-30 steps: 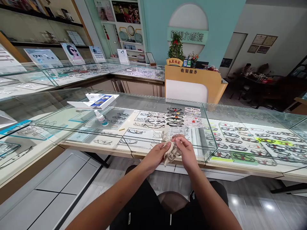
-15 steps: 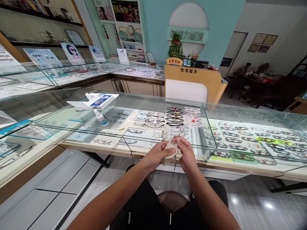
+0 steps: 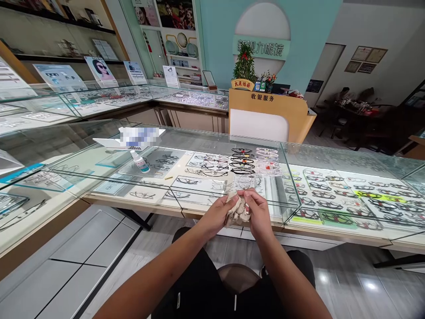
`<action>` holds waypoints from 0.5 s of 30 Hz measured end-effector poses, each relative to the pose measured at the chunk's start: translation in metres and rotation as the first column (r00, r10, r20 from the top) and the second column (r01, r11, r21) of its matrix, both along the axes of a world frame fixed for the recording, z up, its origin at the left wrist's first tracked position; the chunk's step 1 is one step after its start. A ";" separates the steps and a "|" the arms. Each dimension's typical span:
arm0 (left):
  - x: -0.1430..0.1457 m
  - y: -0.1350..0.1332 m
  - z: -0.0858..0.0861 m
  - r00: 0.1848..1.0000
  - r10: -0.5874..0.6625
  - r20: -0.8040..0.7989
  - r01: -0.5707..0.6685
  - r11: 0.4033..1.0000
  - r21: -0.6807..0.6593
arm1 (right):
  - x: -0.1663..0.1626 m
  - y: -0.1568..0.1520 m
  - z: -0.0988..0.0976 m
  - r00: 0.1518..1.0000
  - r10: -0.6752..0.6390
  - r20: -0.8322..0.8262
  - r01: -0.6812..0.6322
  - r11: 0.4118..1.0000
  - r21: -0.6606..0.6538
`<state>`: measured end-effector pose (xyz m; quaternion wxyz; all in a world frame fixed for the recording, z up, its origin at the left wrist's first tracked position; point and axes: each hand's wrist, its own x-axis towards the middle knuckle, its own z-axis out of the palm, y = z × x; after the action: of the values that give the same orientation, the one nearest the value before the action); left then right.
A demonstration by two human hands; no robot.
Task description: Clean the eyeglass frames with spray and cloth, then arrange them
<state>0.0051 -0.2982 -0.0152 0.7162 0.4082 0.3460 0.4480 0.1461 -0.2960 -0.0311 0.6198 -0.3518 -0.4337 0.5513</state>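
Both my hands meet over the front edge of the glass counter. My left hand [image 3: 216, 215] is closed on a crumpled beige cloth [image 3: 237, 212], with the thumb pressing it from above. Fingers of my right hand [image 3: 259, 212] pinch a thin edge that looks like part of a pair of glasses, mostly hidden by cloth and fingers. Just beyond the hands, clear-framed glasses [image 3: 247, 180] appear at the counter. Further off are a row of black-framed glasses [image 3: 242, 161] and a row of pale pink ones [image 3: 267, 161].
A white spray bottle [image 3: 141, 162] with blue liquid stands on the glass counter [image 3: 199, 138] at left, by an opened white box [image 3: 139, 138]. Many more frames [image 3: 323, 194] lie inside the case on the right. Beyond it stands a wooden cashier desk [image 3: 268, 106]. A stool [image 3: 238, 277] shows beneath me.
The cloth has shifted and bunched differently between my fingers, and my left thumb has moved up slightly. My right hand stays nearly in place. The view has barely shifted.
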 end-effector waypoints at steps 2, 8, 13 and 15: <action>-0.003 0.000 -0.002 0.999 -0.033 0.002 0.033 0.999 0.009 | -0.001 -0.002 0.001 1.000 -0.003 0.004 0.003 1.000 -0.004; 0.003 -0.001 -0.006 0.994 0.098 -0.056 -0.097 0.995 0.020 | -0.006 -0.005 0.001 0.996 0.003 0.091 -0.007 0.999 0.040; -0.002 0.002 0.005 0.988 0.095 -0.126 -0.084 0.993 0.087 | 0.000 -0.002 0.001 0.996 -0.065 0.057 0.066 0.998 -0.003; -0.011 0.004 0.010 0.983 0.092 -0.161 -0.075 0.991 0.108 | 0.006 0.000 0.005 0.993 -0.114 0.004 0.114 0.993 0.003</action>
<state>-0.0055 -0.2941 -0.0057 0.6439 0.4650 0.3980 0.4590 0.1523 -0.2960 -0.0259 0.6498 -0.3762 -0.4151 0.5137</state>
